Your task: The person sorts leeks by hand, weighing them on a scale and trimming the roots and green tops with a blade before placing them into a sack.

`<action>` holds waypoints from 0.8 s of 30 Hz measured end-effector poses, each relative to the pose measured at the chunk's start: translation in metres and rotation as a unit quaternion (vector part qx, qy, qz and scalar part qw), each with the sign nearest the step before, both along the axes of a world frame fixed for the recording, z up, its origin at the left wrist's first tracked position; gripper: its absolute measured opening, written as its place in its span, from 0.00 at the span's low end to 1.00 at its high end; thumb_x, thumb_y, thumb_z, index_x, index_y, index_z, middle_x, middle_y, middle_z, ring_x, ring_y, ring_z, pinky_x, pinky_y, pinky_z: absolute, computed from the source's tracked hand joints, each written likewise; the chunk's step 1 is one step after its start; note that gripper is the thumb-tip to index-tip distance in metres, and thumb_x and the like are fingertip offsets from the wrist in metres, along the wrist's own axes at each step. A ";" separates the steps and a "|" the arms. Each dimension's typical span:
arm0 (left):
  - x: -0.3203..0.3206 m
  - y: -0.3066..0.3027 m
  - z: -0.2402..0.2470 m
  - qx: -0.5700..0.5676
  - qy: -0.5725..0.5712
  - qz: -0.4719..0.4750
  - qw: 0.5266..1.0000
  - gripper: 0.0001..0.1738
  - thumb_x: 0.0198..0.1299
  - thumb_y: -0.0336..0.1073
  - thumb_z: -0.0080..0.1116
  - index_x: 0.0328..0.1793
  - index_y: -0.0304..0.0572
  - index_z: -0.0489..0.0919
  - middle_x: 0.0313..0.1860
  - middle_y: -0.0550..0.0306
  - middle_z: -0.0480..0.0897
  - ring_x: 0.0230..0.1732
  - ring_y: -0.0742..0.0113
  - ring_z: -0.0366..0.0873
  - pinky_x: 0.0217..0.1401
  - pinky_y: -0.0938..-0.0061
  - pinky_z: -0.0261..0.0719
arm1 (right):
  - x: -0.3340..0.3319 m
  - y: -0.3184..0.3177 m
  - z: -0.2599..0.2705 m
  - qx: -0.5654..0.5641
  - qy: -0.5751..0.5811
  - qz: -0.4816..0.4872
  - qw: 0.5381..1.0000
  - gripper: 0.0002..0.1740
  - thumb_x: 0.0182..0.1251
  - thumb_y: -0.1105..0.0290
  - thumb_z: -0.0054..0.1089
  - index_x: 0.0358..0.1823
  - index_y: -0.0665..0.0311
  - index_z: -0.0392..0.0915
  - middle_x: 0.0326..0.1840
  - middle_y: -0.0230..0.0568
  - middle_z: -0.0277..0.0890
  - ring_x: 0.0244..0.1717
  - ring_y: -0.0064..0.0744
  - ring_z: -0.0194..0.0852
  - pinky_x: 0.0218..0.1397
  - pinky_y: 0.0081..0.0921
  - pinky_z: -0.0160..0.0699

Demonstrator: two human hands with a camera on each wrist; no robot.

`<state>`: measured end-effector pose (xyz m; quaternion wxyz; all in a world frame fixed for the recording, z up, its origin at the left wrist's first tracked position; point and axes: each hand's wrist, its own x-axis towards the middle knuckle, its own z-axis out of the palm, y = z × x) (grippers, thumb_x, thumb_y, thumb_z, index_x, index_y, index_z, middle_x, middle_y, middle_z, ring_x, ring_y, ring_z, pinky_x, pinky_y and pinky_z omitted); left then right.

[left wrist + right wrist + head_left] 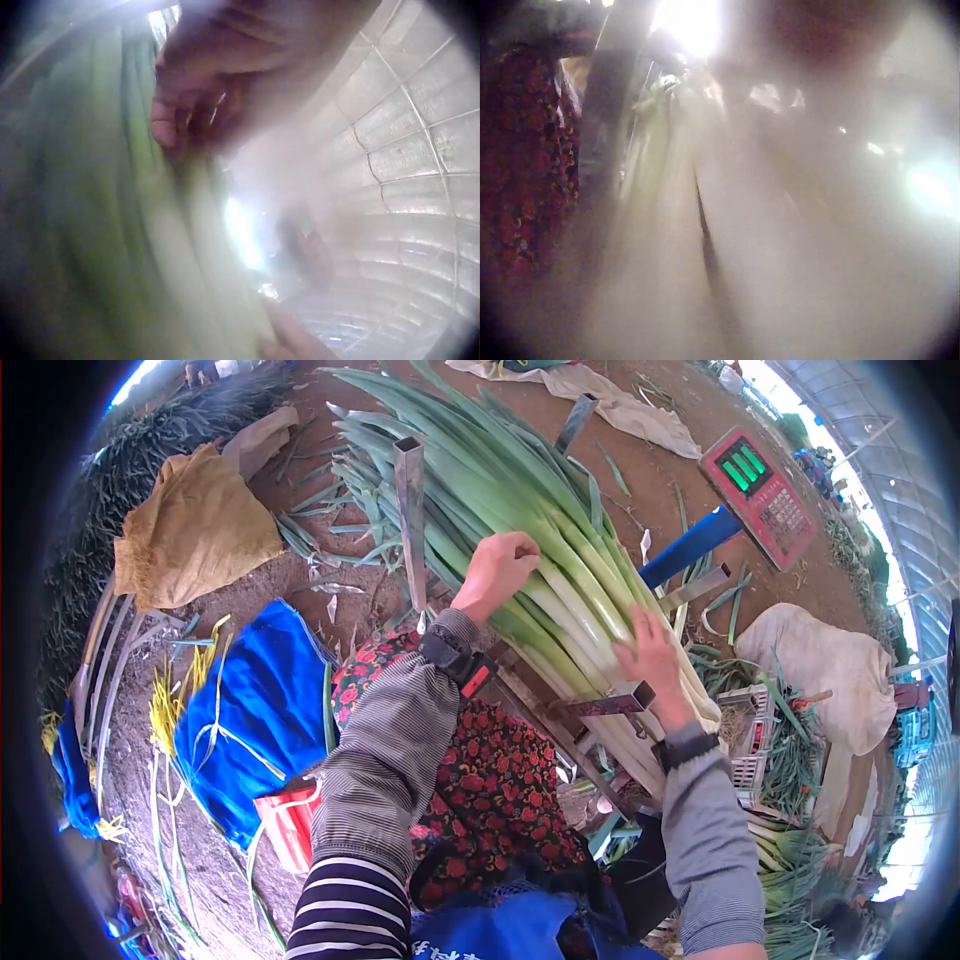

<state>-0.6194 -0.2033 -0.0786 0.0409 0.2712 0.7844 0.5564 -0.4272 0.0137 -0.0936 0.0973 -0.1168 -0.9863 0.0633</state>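
Observation:
A thick bundle of long leeks (520, 500) lies slantwise in a metal frame (410, 510), green leaves far, white stems near. My left hand (497, 570) sits on the middle of the bundle with its fingers curled round the pale green stalks; the left wrist view shows curled fingertips (169, 127) against the leeks (112, 225). My right hand (650, 660) lies flat on the white stems with straight, spread fingers. The right wrist view is blurred and shows only white stems (727, 247) very close.
A red scale (762, 495) stands at the far right on bare soil. Blue cloth (260, 710) and yellow ties (170, 700) lie to the left, with a tan sack (195, 530) beyond them. A white sack (825, 660) and a crate (755, 740) sit to the right. Floral cloth (490, 780) covers my lap.

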 end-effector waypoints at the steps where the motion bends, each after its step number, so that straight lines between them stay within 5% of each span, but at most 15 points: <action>1: -0.002 0.001 -0.001 0.009 -0.019 -0.019 1.000 0.10 0.49 0.32 0.58 0.36 0.33 0.80 0.30 0.47 0.82 0.32 0.56 0.81 0.36 0.67 0.77 | 0.011 -0.001 0.009 -0.034 0.001 -0.016 0.999 0.45 0.54 0.51 0.63 0.70 0.60 0.54 0.63 0.55 0.60 0.62 0.56 0.60 0.58 0.48 0.66; 6: -0.006 -0.002 0.006 0.041 -0.209 -0.090 0.973 0.10 0.56 0.31 0.55 0.39 0.30 0.79 0.27 0.50 0.82 0.23 0.64 0.81 0.25 0.74 0.79 | 0.028 0.009 0.033 -0.075 -0.049 -0.009 0.996 0.42 0.48 0.57 0.68 0.63 0.69 0.60 0.52 0.61 0.70 0.53 0.58 0.70 0.53 0.46 0.70; 9: -0.007 -0.001 0.004 0.043 -0.260 -0.123 0.957 0.12 0.59 0.33 0.53 0.42 0.28 0.78 0.28 0.50 0.82 0.22 0.65 0.81 0.23 0.76 0.80 | 0.013 0.010 0.048 -0.045 -0.182 -0.041 0.982 0.33 0.44 0.61 0.68 0.52 0.70 0.70 0.39 0.60 0.77 0.42 0.56 0.77 0.48 0.41 0.75; 11: -0.003 0.000 0.007 0.038 -0.298 -0.161 0.940 0.15 0.61 0.35 0.54 0.45 0.28 0.77 0.29 0.49 0.82 0.24 0.63 0.82 0.24 0.75 0.81 | 0.011 0.010 0.062 -0.090 -0.071 -0.038 0.993 0.27 0.41 0.63 0.67 0.45 0.69 0.73 0.34 0.58 0.78 0.37 0.54 0.79 0.44 0.39 0.77; 15: 0.006 0.010 0.015 0.245 -0.385 -0.194 0.868 0.24 0.64 0.45 0.53 0.54 0.28 0.72 0.41 0.44 0.81 0.37 0.57 0.82 0.40 0.67 0.83 | 0.022 -0.014 0.120 -0.135 0.049 -0.036 0.989 0.21 0.38 0.67 0.65 0.37 0.69 0.76 0.31 0.55 0.79 0.34 0.49 0.81 0.40 0.36 0.78; 20: 0.006 0.035 0.049 0.611 -0.431 -0.200 0.634 0.27 0.65 0.50 0.50 0.58 0.33 0.68 0.50 0.45 0.78 0.51 0.51 0.78 0.60 0.55 0.73 | 0.059 -0.029 0.132 -0.148 0.123 -0.037 0.981 0.21 0.39 0.70 0.64 0.39 0.69 0.75 0.31 0.54 0.79 0.35 0.47 0.81 0.40 0.33 0.77; 24: 0.016 0.035 0.059 0.614 -0.424 -0.190 0.638 0.20 0.63 0.43 0.54 0.55 0.36 0.71 0.49 0.48 0.79 0.50 0.51 0.77 0.60 0.53 0.72 | 0.080 -0.036 0.119 -0.214 0.072 -0.037 0.973 0.23 0.44 0.71 0.66 0.44 0.69 0.73 0.33 0.52 0.79 0.33 0.40 0.80 0.41 0.31 0.76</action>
